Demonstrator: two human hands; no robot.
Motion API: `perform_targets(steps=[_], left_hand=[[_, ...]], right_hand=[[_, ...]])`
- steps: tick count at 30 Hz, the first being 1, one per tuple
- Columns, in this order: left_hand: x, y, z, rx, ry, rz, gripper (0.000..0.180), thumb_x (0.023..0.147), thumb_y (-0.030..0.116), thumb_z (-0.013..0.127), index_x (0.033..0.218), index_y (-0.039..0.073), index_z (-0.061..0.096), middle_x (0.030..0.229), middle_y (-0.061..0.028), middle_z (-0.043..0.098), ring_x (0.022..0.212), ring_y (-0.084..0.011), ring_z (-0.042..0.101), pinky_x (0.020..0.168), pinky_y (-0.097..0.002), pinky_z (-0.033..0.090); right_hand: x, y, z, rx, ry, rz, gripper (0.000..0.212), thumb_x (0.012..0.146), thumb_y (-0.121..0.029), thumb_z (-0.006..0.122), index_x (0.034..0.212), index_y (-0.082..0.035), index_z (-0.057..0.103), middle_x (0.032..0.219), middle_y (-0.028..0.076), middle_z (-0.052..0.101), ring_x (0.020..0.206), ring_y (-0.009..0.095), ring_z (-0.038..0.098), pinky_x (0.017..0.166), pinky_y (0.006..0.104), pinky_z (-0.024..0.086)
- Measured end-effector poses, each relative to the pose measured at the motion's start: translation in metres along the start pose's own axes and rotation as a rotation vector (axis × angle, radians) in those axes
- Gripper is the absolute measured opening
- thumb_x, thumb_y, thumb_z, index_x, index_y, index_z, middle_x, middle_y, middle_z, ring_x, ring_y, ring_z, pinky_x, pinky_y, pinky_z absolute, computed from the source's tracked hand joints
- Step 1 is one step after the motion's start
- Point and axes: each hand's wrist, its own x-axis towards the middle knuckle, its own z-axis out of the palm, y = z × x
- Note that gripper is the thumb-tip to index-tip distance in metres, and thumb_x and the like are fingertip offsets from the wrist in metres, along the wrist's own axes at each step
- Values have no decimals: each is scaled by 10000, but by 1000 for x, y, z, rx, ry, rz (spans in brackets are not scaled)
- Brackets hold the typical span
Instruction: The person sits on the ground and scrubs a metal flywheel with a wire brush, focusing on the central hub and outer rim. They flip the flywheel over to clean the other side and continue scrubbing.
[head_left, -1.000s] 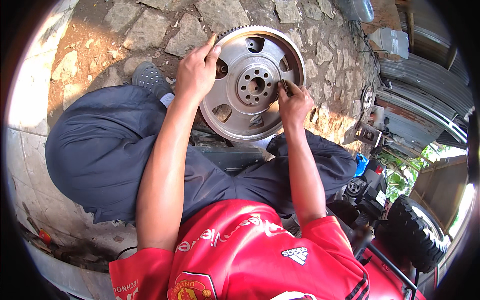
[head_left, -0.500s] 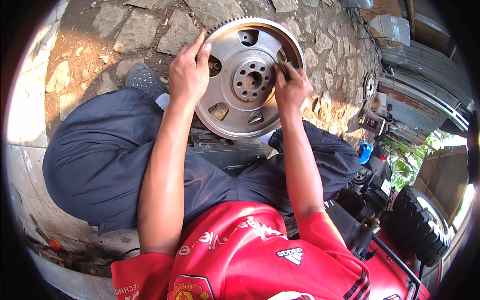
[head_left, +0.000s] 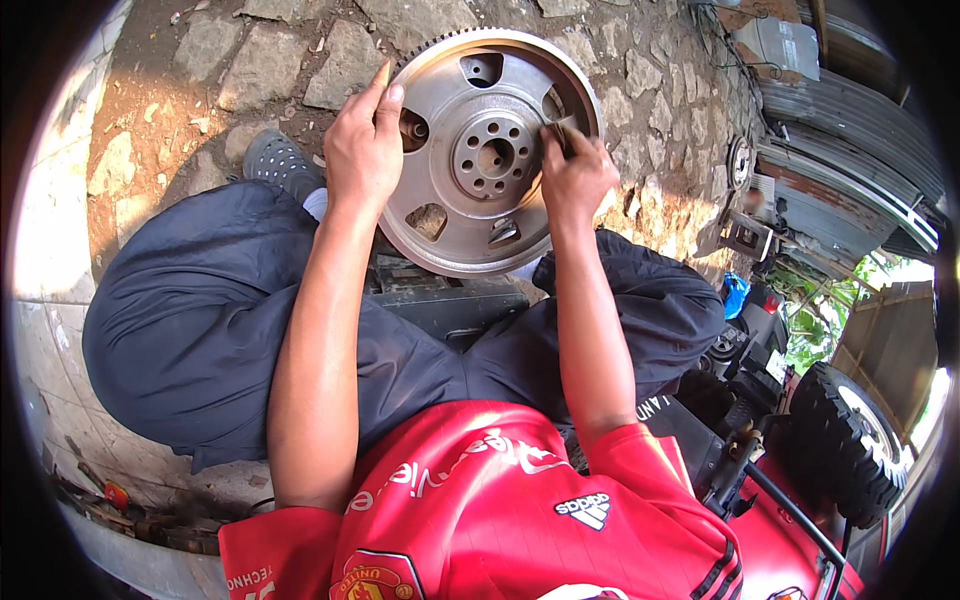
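Observation:
A round grey metal flywheel (head_left: 437,178), with teeth along its outer edge, stands tilted between my legs. Bolt holes ring its hub, and larger windows pierce the plate around it. My left hand (head_left: 362,150) is wrapped round the left rim, thumb and forefinger pointing up along it. On the right side of the face, between hub and rim, my right hand (head_left: 578,182) presses with bent fingers. A small dark thin piece shows between those fingers, too hidden to name. Below the flywheel is a dark box-like block (head_left: 450,308), partly covered by it.
Stone paving (head_left: 265,65) with dirt in its joints lies ahead. Pale tiles (head_left: 60,345) are at the left. To the right stand a vehicle with a chunky black tyre (head_left: 845,445), corrugated metal sheets (head_left: 850,120) and a blue plastic bag (head_left: 735,295).
The flywheel and both hands sit slightly farther left in view. My right hand stays on the same side of the face, its fingers a little shifted. My left hand keeps its hold on the rim.

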Motion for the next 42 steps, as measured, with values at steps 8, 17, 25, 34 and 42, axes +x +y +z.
perform_targets(steps=[8, 17, 25, 34, 42], left_hand=[[0, 2, 3, -16, 6, 6, 459, 1105, 401, 536, 1467, 140, 643, 1259, -228, 719, 1176, -402, 695, 1024, -464, 535], [0, 3, 1, 10, 49, 54, 479, 1109, 417, 527, 1483, 135, 628, 1253, -234, 716, 1177, -406, 692, 1026, -454, 533], [-1, 3, 4, 22, 72, 66, 458, 1105, 396, 540, 1478, 148, 635, 1169, -227, 721, 1092, -408, 705, 982, -461, 539], [-2, 5, 4, 1, 73, 56, 430, 1102, 372, 556, 1449, 139, 659, 1145, -219, 728, 1070, -398, 713, 948, -460, 551], [-5, 11, 1, -19, 61, 35, 434, 1105, 362, 554, 1443, 112, 660, 1227, -236, 719, 1132, -405, 704, 996, -457, 544]], right_hand=[[8, -16, 1, 7, 17, 63, 153, 803, -136, 864, 937, -68, 836, 767, 154, 705, 700, 330, 703, 675, 424, 552], [-20, 3, -1, 15, 37, 142, 211, 834, -244, 873, 971, -87, 841, 819, 114, 760, 752, 293, 740, 694, 395, 565], [-29, 2, -23, 65, -178, 383, 266, 892, -238, 846, 1060, -32, 834, 857, 151, 797, 715, 221, 758, 702, 346, 587], [19, -13, -21, 347, -179, 692, 262, 919, -163, 845, 1077, 42, 799, 765, 93, 768, 589, 113, 699, 551, 258, 557], [-41, -2, -31, 295, -238, 662, 275, 926, -195, 848, 1050, 43, 793, 718, 67, 747, 580, 101, 689, 538, 263, 557]])
